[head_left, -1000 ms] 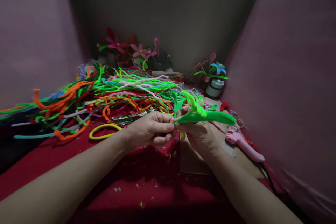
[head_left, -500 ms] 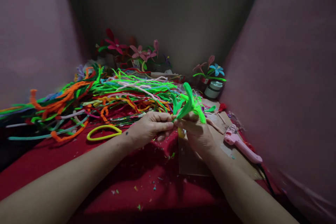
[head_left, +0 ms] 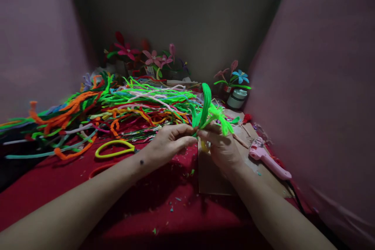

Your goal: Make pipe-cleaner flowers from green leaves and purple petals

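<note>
A green pipe-cleaner leaf piece (head_left: 206,103) stands up from between my two hands, its long leaf curving at the top. A bright yellow-green fuzzy tuft (head_left: 220,117) spreads to its right, above my right fingers. My left hand (head_left: 171,140) pinches the base of the piece between thumb and forefinger. At the same spot, my right hand (head_left: 222,146) has its fingers closed round the lower part, tips close to the left ones. The joint itself is mostly covered by my fingers. A yellow loop handle (head_left: 113,149) lies beside my left wrist, with a red loop (head_left: 101,170) below it.
Many coloured pipe cleaners (head_left: 152,97) are heaped behind my hands and to the left. On the right, a pink glue gun (head_left: 269,158) rests on cardboard (head_left: 215,181). Farther back are a lidded jar (head_left: 237,99) and pipe-cleaner flowers (head_left: 152,58). Scraps dot the red cloth (head_left: 146,215).
The long green leaf has swung more upright and the yellow-green tuft now spreads wider to the right. My hands stay together at the base. The red loop has come into view by my left forearm.
</note>
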A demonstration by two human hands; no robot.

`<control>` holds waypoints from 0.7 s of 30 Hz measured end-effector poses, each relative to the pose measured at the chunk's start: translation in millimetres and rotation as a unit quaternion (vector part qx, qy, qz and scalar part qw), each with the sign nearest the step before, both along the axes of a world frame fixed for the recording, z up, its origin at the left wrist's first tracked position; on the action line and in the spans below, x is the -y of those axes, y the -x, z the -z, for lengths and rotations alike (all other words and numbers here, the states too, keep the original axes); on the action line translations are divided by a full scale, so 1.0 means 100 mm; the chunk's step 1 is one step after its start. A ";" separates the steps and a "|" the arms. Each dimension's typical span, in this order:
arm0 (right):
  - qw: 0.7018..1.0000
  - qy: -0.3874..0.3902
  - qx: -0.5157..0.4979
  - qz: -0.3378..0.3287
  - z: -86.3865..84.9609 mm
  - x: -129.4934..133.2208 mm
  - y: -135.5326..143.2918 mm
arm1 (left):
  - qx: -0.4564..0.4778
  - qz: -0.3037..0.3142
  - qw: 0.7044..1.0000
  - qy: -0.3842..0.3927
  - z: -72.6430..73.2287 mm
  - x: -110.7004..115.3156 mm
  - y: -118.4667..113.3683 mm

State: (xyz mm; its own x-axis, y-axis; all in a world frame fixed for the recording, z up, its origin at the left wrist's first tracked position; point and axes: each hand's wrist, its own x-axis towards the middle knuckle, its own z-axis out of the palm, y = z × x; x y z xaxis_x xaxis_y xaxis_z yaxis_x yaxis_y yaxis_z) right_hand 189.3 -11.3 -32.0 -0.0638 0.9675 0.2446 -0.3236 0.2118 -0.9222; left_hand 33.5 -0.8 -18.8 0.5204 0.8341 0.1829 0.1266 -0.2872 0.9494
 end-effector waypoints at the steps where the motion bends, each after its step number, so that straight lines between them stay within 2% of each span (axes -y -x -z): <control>1: 1.000 -0.006 -0.004 0.013 0.00 -0.01 0.02 | -0.027 -0.051 0.996 -0.073 0.02 0.00 -0.02; 3: 0.999 -0.019 0.002 0.030 -0.01 -0.01 0.06 | -0.057 -0.109 0.972 -0.199 0.08 0.00 -0.03; 4: 0.999 -0.023 0.010 0.032 -0.02 -0.01 0.07 | -0.069 -0.121 0.963 -0.230 0.11 -0.01 -0.03; 6: 0.999 -0.023 0.040 0.028 -0.04 0.00 0.08 | -0.084 -0.135 0.955 -0.250 0.16 -0.03 -0.02; 9: 0.994 -0.023 0.096 0.043 -0.09 0.02 0.07 | -0.087 -0.143 0.961 -0.222 0.13 -0.04 0.00; 12: 0.995 -0.004 0.083 0.060 -0.10 0.03 0.06 | -0.056 -0.131 0.979 -0.146 0.04 -0.02 -0.02; 16: 0.998 0.056 0.001 0.027 -0.07 0.01 0.04 | 0.043 -0.078 0.995 0.043 -0.03 0.00 -0.04; 19: 0.995 0.091 -0.036 -0.024 -0.04 -0.03 0.01 | 0.133 -0.013 0.977 0.167 0.01 -0.01 -0.04; 21: 0.992 0.094 -0.036 -0.073 -0.02 -0.04 -0.02 | 0.176 0.063 0.955 0.232 0.05 -0.02 -0.02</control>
State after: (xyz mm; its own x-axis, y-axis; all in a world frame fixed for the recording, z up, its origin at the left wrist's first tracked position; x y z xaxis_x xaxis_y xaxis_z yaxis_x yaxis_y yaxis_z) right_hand 191.0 -6.9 -29.9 -0.1948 0.9783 0.0699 -0.4051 -0.0153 -0.9142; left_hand 35.6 1.1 -23.8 0.5963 0.8027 -0.0091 -0.2315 0.1829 0.9555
